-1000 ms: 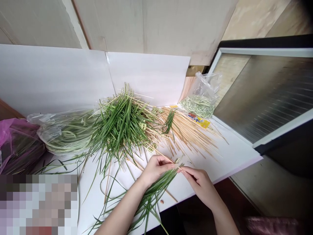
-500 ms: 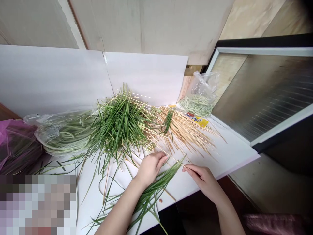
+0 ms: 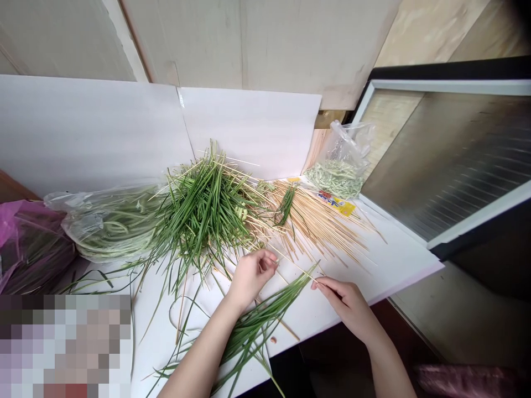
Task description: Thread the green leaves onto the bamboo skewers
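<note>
Left hand (image 3: 250, 279), grip unclear, shifted up a bamboo skewer (image 3: 292, 264); right hand (image 3: 347, 302) pinching its tip.

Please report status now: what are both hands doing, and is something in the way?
Left hand, fingers curled beside thin wooden skewer. Right hand pinching skewer's end. Loose green leaves lying under skewer.

Yellow label (image 3: 335, 203) beside bamboo skewers (image 3: 315, 228): print too small to read.

Right hand (image 3: 347, 305) pinching a bamboo skewer (image 3: 291, 266), left hand (image 3: 250, 278) beside it, green leaves (image 3: 258, 315) on white board (image 3: 373, 271)
</note>
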`<action>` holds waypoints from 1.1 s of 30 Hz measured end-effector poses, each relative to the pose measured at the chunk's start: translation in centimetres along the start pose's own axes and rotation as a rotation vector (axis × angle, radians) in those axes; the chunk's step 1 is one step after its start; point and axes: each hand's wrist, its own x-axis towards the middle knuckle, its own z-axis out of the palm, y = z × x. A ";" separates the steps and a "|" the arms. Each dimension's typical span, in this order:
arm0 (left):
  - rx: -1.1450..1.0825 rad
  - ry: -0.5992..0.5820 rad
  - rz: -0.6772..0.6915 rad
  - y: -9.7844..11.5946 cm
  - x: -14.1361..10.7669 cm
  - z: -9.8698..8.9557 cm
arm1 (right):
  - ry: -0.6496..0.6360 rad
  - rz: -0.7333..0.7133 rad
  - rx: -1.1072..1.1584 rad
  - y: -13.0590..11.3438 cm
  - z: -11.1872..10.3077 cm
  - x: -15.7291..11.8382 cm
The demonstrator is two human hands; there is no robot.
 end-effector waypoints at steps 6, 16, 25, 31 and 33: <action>-0.692 0.110 -0.158 0.3 0.4 -0.4 | -0.002 0.008 0.015 -0.7 0.0 -0.1; -0.903 0.210 -0.250 0.6 0.4 -0.5 | -0.026 -0.005 0.029 -0.5 -0.1 -0.1; -1.026 0.214 -0.264 0.8 0.4 -0.6 | -0.029 -0.007 0.022 -1.0 -0.2 -0.2; -1.031 0.212 -0.271 0.8 0.4 -0.6 | -0.024 -0.008 0.019 -1.3 -0.2 -0.2; -1.024 0.205 -0.257 0.8 0.4 -0.5 | -0.024 -0.006 0.020 -1.3 -0.2 -0.2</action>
